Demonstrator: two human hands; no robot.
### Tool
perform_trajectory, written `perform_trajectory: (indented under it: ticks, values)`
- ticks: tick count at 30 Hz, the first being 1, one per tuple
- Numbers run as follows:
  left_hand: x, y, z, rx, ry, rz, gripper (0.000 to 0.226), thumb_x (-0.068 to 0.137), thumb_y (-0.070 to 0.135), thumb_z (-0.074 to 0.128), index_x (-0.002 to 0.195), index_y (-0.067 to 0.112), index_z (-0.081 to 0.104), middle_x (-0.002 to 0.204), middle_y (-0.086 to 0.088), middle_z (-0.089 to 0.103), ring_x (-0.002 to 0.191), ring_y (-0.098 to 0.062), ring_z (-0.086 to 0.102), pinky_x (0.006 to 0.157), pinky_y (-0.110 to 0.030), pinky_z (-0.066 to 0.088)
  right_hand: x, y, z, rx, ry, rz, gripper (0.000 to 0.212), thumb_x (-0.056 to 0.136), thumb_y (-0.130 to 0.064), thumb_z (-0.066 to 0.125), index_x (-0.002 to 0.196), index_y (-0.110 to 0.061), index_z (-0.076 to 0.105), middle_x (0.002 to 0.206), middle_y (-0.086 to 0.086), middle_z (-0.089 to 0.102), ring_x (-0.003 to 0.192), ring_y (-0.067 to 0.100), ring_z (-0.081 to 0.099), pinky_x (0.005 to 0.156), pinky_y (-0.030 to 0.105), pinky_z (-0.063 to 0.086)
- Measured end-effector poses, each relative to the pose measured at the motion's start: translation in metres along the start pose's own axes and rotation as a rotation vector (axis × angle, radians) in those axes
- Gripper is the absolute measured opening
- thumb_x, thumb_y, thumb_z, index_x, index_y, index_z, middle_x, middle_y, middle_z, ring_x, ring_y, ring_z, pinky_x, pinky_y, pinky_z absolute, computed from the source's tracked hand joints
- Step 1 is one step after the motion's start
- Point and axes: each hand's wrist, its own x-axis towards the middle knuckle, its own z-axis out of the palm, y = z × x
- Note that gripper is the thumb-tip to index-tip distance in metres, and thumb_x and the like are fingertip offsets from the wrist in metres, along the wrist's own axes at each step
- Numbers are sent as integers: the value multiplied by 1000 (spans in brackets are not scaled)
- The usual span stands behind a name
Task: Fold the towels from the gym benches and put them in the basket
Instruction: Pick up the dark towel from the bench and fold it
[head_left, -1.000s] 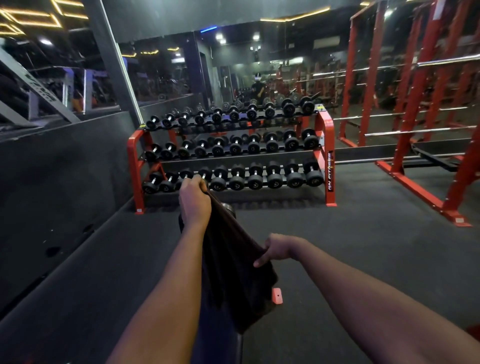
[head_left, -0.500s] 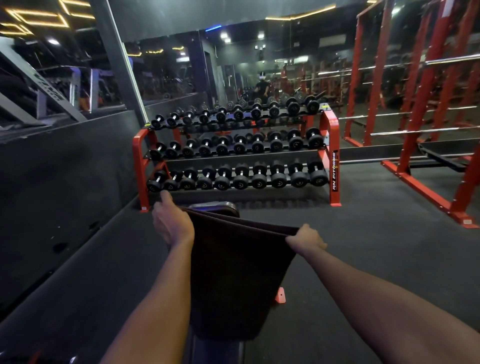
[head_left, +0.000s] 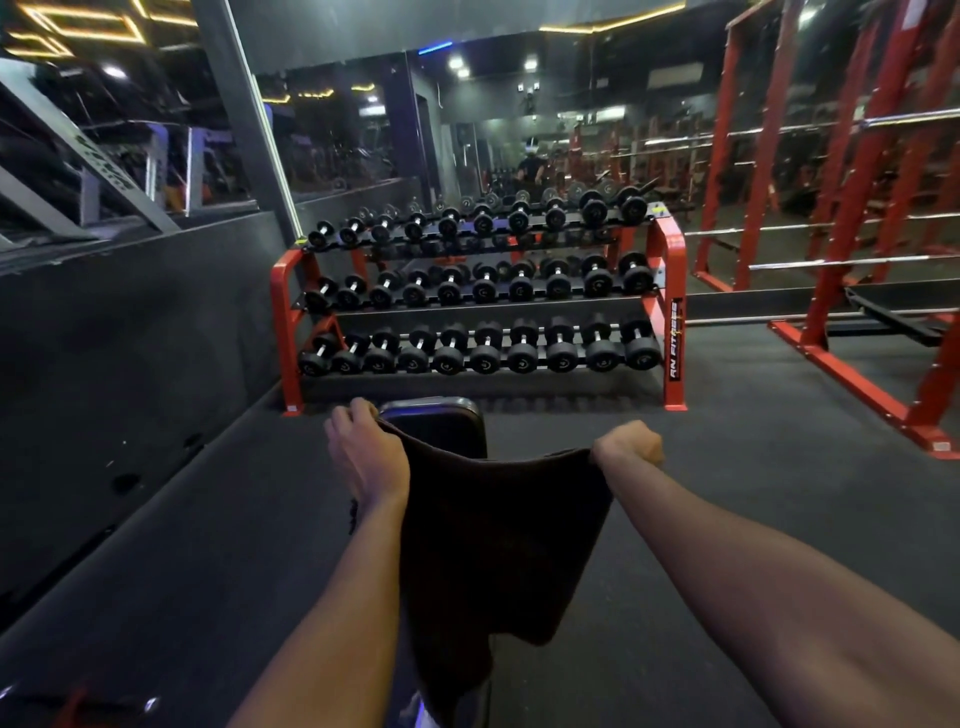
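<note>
Since a second ago my left hand (head_left: 366, 457) has dropped and my right hand (head_left: 628, 444) has risen. Both now sit level, and the dark brown cloth towel (head_left: 498, 535) is stretched between them instead of dangling from one corner. Each hand has its fingers curled round an upper corner, pinching the cloth. The towel hangs from its top edge in front of me, its lower edge drooping unevenly above the black padded worktop (head_left: 436, 418), whose far end shows past the top edge; whether they touch I cannot tell. Beyond stands a red three-tier rack (head_left: 674, 312) of black dumbbells (head_left: 485, 356) on the dark rubber floor (head_left: 727, 493).
</note>
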Motion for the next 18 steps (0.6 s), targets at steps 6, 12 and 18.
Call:
perform_trajectory:
  ticks: [6, 12, 18]
  values:
    - [1, -5, 7, 14, -44, -18, 32, 79, -10, 46, 99, 11, 61, 100, -12, 62, 96, -29, 53, 82, -41, 45, -7, 18, 1, -76, 86, -163, 31, 99, -12, 43, 121, -5, 63, 129, 13, 54, 118, 34, 54, 93, 42, 44]
    - [-3, -9, -9, -171, 159, -88, 24, 88, -6, 44, 108, 8, 46, 95, -13, 55, 86, -31, 57, 76, -47, 48, 5, 22, 1, 382, 60, -215, 12, 90, -32, 63, 89, -21, 58, 83, -1, 60, 102, 30, 60, 90, 40, 32]
    - [7, -4, -10, -42, 118, -82, 22, 90, -1, 38, 106, 10, 49, 96, -11, 48, 78, -31, 55, 64, -41, 43, -13, 0, -11, 458, 251, -294, 17, 96, -31, 55, 100, -15, 49, 94, 11, 66, 91, 35, 66, 69, 36, 45]
